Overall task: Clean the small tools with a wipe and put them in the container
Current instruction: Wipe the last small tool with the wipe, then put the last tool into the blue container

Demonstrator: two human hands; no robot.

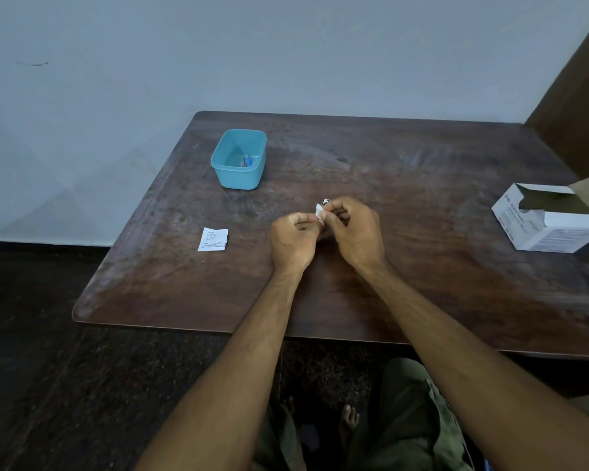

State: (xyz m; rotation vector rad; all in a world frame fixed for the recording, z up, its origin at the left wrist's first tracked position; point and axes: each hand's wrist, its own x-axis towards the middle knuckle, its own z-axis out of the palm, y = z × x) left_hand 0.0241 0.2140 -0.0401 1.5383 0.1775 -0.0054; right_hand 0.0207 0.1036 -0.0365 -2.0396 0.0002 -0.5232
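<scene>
Both hands meet over the middle of the dark wooden table (422,283). My right hand (352,231) pinches a small metal tool (326,201), whose shiny tip pokes out above the fingers. My left hand (295,237) pinches a small white wipe (319,211) pressed against that tool. A light blue plastic container (239,159) stands at the back left of the table with a few small tools inside, one with a blue part (249,160).
A torn white wipe packet (213,239) lies flat to the left of my hands. An open white cardboard box of wipes (546,217) sits at the right edge. A pale wall rises behind the table; my legs and bare feet show below its front edge.
</scene>
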